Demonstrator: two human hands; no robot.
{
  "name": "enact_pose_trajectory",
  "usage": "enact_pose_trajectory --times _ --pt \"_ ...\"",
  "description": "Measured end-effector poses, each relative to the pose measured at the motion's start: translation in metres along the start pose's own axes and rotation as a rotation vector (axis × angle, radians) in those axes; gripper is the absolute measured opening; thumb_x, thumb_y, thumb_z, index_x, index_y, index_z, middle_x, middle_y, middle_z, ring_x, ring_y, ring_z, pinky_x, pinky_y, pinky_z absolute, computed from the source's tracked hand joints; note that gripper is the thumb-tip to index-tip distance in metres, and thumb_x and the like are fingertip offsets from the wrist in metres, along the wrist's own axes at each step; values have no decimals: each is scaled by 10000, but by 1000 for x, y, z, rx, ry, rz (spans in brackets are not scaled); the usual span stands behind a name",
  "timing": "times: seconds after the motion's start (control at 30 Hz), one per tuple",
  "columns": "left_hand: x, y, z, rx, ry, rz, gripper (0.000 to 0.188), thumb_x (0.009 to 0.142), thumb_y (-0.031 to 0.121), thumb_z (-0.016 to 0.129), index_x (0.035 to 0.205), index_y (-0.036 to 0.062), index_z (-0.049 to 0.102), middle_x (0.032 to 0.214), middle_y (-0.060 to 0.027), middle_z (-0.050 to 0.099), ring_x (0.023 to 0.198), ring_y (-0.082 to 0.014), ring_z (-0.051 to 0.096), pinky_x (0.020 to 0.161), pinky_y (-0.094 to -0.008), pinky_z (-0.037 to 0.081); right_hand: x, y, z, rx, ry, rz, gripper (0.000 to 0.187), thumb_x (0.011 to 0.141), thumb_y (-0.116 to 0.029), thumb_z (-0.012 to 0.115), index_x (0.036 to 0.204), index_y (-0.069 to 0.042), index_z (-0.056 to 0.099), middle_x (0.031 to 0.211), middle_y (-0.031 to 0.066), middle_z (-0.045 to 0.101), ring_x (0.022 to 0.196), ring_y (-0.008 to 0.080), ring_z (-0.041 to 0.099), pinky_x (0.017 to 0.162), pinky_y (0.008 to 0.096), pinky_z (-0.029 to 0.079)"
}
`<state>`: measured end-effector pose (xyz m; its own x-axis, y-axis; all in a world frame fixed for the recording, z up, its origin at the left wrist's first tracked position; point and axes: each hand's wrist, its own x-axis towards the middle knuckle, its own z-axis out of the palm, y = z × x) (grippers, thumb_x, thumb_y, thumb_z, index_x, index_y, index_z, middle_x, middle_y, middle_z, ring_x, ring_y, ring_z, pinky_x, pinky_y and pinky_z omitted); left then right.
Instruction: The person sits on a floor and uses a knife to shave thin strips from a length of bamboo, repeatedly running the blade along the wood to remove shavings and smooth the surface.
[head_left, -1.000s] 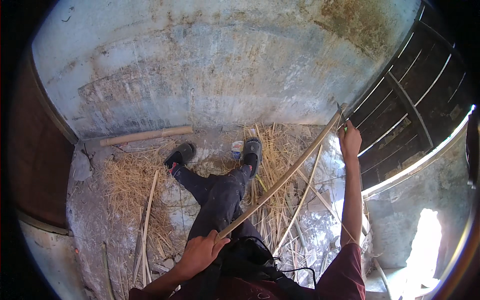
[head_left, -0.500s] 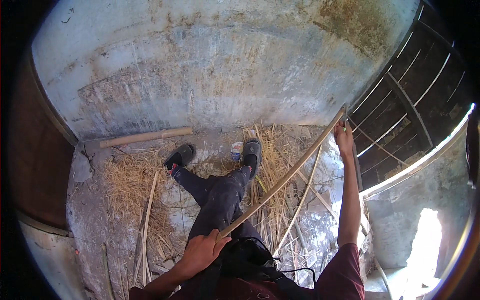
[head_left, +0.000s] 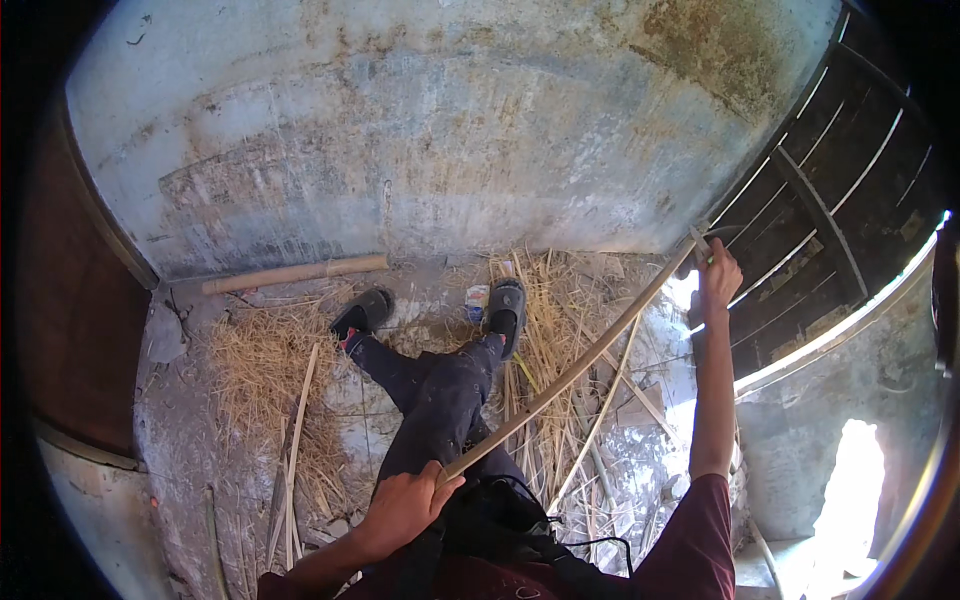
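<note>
The long tan strip (head_left: 555, 388) ran slantwise in front of the person, its near end at the lap and its far end up by the stained wall (head_left: 430, 130). At the strip's near end was the left hand (head_left: 403, 510), its grip closed around that end. Just right of the strip's far end was the right hand (head_left: 718, 275), its grip narrow about a knife (head_left: 700, 238) (a bit of green showed by the fingers); the blade was at the strip's tip, though whether they touched could not be told. Mostly left of the strip, the trousered legs (head_left: 430, 385) were crossed, ending in dark sandals (head_left: 506, 303), with a small packet (head_left: 476, 300) beside one of them. A heap of fine shavings (head_left: 265, 370) lay farther left of the strip, and a thicker round pole (head_left: 295, 273) lay well left of its far end, along the foot of the wall. Right of the strip, a thinner strip (head_left: 597, 425) slanted across littered ground, and a dark slatted panel (head_left: 800, 230) stood beyond.
</note>
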<state>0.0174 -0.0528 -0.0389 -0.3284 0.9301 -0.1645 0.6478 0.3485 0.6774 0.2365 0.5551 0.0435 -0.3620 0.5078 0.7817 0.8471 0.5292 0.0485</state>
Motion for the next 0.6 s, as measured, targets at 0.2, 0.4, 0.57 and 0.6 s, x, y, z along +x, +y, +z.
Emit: enact_pose_trajectory --times 0.2,0.4,0.57,0.6 --pt "-30 -47 0 158 23 -118 507 1116 461 568 1034 -33 646 633 -227 625 580 -470 651 547 -565 495 -51 156 36 -97 -415 545 462 970 -370 614 1096 52 753 1111 367 732 1106 535 710 898 600 591" --pt "-2 -69 7 0 214 -87 480 1084 454 618 931 0 643 700 -278 672 705 -527 674 659 -620 535 -150 238 57 345 -972 647 274 951 -248 640 1068 -49 787 917 193 742 659 310 692 574 433 560" --pt "21 -40 -14 -83 199 -152 455 1095 422 619 933 -2 648 750 -286 666 740 -529 660 660 -590 488 -198 75 36 682 -1006 249 323 962 -69 591 1221 -106 781 792 43 666 636 131 599 538 310 480" --pt "19 -41 -18 -138 179 -194 459 1101 420 612 924 -3 644 748 -285 658 744 -525 656 653 -578 477 -187 19 19 896 -985 483 293 1035 -209 582 1223 -111 784 730 -18 576 578 82 480 510 281 364"
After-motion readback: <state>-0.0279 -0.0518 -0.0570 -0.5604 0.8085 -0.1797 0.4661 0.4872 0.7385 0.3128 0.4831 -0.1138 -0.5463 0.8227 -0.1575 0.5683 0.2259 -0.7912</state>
